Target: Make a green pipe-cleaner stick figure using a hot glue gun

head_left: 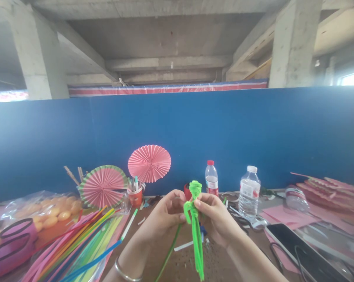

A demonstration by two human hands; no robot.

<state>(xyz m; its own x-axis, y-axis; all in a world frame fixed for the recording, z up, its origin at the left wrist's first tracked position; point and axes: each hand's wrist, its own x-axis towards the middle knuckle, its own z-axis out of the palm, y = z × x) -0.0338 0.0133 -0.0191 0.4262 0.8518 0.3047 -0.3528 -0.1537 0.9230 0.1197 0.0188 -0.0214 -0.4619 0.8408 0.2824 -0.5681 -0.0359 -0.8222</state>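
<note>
A bright green figure of twisted fuzzy stems (pixel 197 239) hangs upright between my hands, with a coiled top, a curled loop at its left side and long strands below. My right hand (pixel 214 211) pinches it just under the top, thumb and forefinger on its right side. My left hand (pixel 172 209) is at the figure's left, fingers bent and closed near the curled loop. A darker green stem (pixel 171 247) runs down from beside the left fingertips toward the bottom edge.
Colourful stems (pixel 85 243) and a bag of orange balls (pixel 52 209) lie left. Pink paper fans (pixel 149 163) and a red cup (pixel 135 197) stand behind. Two bottles (pixel 249 194), a phone (pixel 300 250) and pink paper (pixel 290 215) are right. A blue partition (pixel 194 129) rises behind the table.
</note>
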